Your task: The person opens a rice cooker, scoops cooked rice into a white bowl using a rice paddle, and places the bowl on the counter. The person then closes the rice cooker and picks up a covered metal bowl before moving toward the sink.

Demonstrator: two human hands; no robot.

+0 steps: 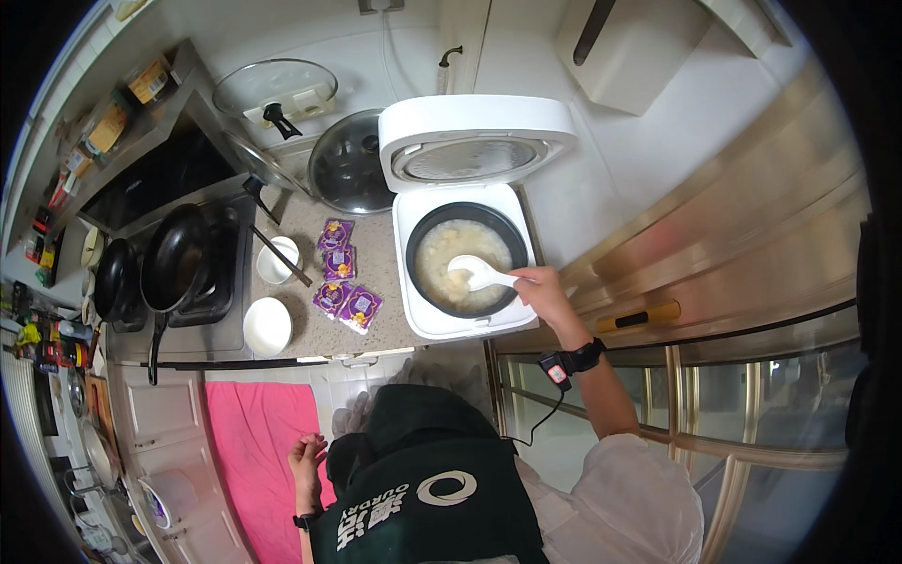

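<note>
My right hand [539, 290] grips the handle of a white plastic rice paddle [479, 273], whose bowl rests in the pale porridge [454, 243] in the dark inner pot [416, 278]. The pot sits inside a white rice cooker [423, 323] with its lid [486, 113] raised. My left hand [308, 449] hangs low beside the dark apron, fingers curled; whether it holds anything small cannot be told. Several purple sachets [340, 264] lie left of the cooker. Farther left stand two white bowls [268, 326], the rear one with dark chopsticks [278, 254] across it.
A black wok [176, 257] and a smaller pan [116, 278] sit on the gas stove at left. Glass lids [349, 166] lean against the back wall. A door with a yellow handle [638, 317] stands close at right. A pink cloth [264, 458] hangs or lies below the counter.
</note>
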